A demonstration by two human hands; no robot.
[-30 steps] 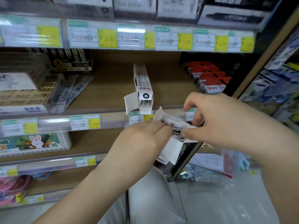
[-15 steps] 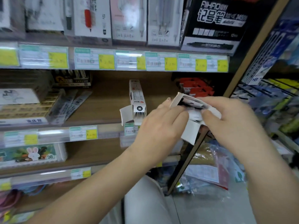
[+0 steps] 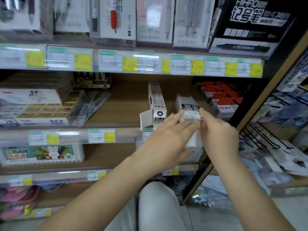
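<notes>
A small white cardboard carton (image 3: 193, 139), blurred, with black print near its top and a flap hanging open, is hovering at the front edge of the middle wooden shelf (image 3: 123, 104). The left hand (image 3: 168, 135) is laying nearly straight fingers (image 3: 183, 120) along its left side. The right hand (image 3: 218, 135) is pinching its upper end between thumb and fingertips.

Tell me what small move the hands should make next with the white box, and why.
Probably slide the white box forward onto the shelf, into the gap between the open box and the red-topped boxes. The right hand pinches its end, the left hand lies straight-fingered along it, and it is level with that gap.
</notes>
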